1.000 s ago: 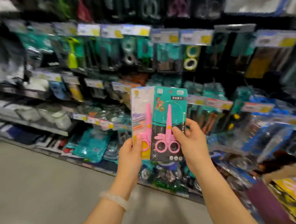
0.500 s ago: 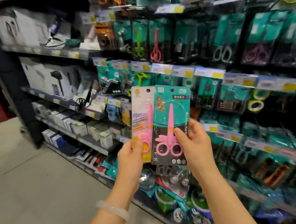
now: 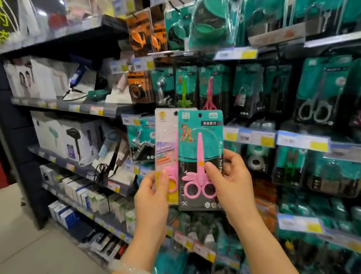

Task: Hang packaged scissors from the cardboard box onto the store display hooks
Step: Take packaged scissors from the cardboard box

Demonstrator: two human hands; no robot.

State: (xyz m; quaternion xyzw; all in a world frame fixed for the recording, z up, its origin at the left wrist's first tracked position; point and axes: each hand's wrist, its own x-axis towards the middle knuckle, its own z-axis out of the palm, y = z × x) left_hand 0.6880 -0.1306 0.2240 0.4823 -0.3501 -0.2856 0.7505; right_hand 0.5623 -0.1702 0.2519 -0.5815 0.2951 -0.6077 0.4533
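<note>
Pink safety scissors sit in two overlapping packs: the left hand (image 3: pixel 152 199) pinches the white-carded pack (image 3: pixel 165 146), the right hand (image 3: pixel 232 186) pinches the teal-carded pack (image 3: pixel 201 156) in front. Both stand upright, hang holes up, likely to match the hung pink scissors (image 3: pixel 209 96) at twelve o'clock on the display hooks.

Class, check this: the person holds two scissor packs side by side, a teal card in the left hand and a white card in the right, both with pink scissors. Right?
Not quite. The head view shows the cards swapped: the left hand holds the white card, the right hand the teal card. Both do hold pink scissors.
</note>
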